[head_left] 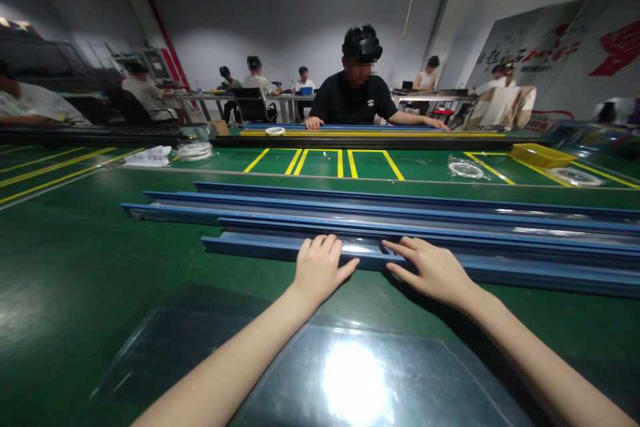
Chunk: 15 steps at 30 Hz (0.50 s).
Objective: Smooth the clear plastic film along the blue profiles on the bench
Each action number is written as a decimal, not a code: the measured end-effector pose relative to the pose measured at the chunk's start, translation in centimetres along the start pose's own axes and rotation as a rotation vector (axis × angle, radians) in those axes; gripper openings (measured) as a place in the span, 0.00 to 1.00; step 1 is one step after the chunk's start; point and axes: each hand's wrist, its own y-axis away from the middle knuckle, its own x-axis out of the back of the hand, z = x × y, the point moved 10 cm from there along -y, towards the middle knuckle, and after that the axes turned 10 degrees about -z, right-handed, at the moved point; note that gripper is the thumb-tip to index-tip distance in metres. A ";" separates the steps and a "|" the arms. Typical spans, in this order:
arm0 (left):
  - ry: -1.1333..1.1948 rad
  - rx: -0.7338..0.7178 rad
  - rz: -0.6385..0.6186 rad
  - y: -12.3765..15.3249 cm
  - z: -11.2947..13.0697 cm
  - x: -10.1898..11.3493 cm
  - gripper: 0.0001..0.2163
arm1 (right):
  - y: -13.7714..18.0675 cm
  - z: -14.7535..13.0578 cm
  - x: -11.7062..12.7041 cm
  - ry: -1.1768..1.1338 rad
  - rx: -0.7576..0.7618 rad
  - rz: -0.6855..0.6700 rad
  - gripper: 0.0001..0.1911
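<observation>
My left hand (319,267) lies over the nearest blue channel rail (260,247), its fingers draped across the near wall and its thumb stretched out to the right. Further right, my right hand (435,270) touches the same rail. Its index finger reaches into the channel near a small dark piece or opening, which I cannot make out, and its thumb points left, apart from the fingers. Behind this rail several more long blue rails (300,203) lie side by side, running off the right edge.
Clear plastic sheets (280,373) lie on the green table (50,293) in front of me. Beyond the rails are coiled white strips (465,169) and a yellow tray (543,155). A person in a black shirt (353,103) sits opposite, hands near long rails.
</observation>
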 end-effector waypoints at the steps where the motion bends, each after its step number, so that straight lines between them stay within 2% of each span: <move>1: -0.003 -0.002 -0.001 0.0 0.0 0.0 0.16 | 0.0 0.0 0.0 -0.001 -0.002 -0.003 0.24; 15: -0.032 0.016 -0.006 0.0 -0.2 -0.3 0.17 | 0.1 -0.4 0.0 -0.008 0.040 -0.011 0.19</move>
